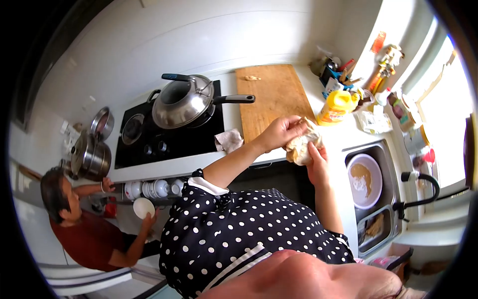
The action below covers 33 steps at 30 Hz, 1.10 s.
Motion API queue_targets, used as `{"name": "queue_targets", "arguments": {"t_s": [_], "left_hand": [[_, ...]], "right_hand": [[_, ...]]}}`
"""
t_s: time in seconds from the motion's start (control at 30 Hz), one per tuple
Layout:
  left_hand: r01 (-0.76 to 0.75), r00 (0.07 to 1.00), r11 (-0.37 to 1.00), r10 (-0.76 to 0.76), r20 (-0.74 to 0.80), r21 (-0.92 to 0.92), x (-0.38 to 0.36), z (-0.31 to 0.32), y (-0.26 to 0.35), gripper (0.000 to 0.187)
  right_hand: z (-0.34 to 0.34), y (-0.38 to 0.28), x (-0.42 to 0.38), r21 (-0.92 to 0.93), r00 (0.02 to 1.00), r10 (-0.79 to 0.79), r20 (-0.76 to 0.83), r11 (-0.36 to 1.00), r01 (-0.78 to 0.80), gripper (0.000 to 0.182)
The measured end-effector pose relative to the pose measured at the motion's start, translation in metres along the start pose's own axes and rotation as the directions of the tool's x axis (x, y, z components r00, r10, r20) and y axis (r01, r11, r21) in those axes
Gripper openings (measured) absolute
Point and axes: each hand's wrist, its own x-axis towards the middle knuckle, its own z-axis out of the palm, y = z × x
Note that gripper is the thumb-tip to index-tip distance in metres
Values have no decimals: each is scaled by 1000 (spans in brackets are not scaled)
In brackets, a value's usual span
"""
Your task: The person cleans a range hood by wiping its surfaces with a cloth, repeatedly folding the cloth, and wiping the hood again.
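So that it is seemingly steadied, the pale bundle (pixel 300 149) is clasped by curled fingers of the left hand (pixel 280 133) and right hand (pixel 317 163), at five o'clock from the board (pixel 274 99).

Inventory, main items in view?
Flat glass stove: 1, black, left
Lidded metal wok: 1, silver, on stove
Lidded metal pot: 1, silver, left of stove
Rectangular wooden board: 1, brown, right of stove
Plastic jug: 1, yellow, beside board
Metal sink: 1, silver, right
Round basin: 1, lavender, in sink
Co-worker: 1, dark red top, lower left
Round bowl: 1, white, held by co-worker
Crumpled bundle: 1, cream, held
Left hand: 1, on bundle
Right hand: 1, on bundle
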Motion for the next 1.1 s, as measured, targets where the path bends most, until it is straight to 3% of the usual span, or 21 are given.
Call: {"name": "queue_targets", "arguments": {"t_s": [0.03,0.07,0.13,0.23,0.33,0.37,0.47,0.57,0.6,0.63,0.67,0.73,0.77,0.87,0.93,0.97,1.0,1.07,1.1], "left_hand": [[-33,999,992,37,34,-120,-6,3,1,27],[50,995,985,-34,97,-166,-10,1,2,28],[200,968,973,-177,177,-120,-13,-3,-13,31],[237,971,950,-226,79,-204,-10,4,-30,32],[328,942,812,-318,106,-483,-8,17,-23,28],[276,958,798,-271,90,-537,-5,21,-27,27],[201,975,768,-216,49,-608,1,19,-21,26],[74,970,829,-189,-153,-555,8,-9,6,27],[-68,959,845,-92,-269,-530,7,-19,27,29],[-89,931,877,-96,-353,-472,7,-40,42,32],[-171,849,883,-93,-521,-436,2,-45,75,32],[-476,690,830,146,-709,-293,6,-86,109,34],[-574,635,795,281,-720,-195,5,-105,135,35],[-808,406,586,634,-658,66,4,-172,211,36],[-872,344,478,753,-561,106,2,-194,266,38],[-910,311,410,776,-548,63,4,-195,295,22],[-941,276,338,797,-537,18,8,-196,321,18],[-968,199,247,866,-458,47,25,-215,358,25],[-977,213,211,959,-185,-31,40,-258,372,26]], "right_hand": [[0,-2,0,-21,1000,-24,6,1000,24,29],[-2,-2,-1,-68,998,-70,-4,995,70,29],[-3,-6,-3,-156,995,-101,24,982,103,30],[-14,-12,-2,-120,1000,7,15,993,-5,30],[-20,-17,-3,-79,996,87,3,993,-86,30],[-18,-16,-4,-70,996,61,-72,995,-66,27],[-54,-13,-4,49,993,112,46,992,-115,23],[-49,-30,-10,-69,992,119,-51,990,-122,21],[-58,-29,-12,-81,991,113,-66,990,-119,21],[-68,-28,-12,-58,991,107,-80,992,-111,20],[-76,-25,-13,-45,986,121,-114,991,-126,19],[-91,-22,-14,-18,972,150,-183,988,-156,17],[-97,-20,-15,-6,969,158,-190,987,-162,14],[-100,-18,-16,-10,946,180,-269,982,-190,14],[-99,-14,-13,-23,940,171,-296,982,-187,14],[-99,-13,-11,-30,937,164,-310,983,-182,14],[-99,-10,-8,-29,934,162,-319,983,-181,14],[-95,-4,2,-25,928,154,-338,985,-173,13],[-91,0,8,-13,921,156,-356,985,-172,13]]}}
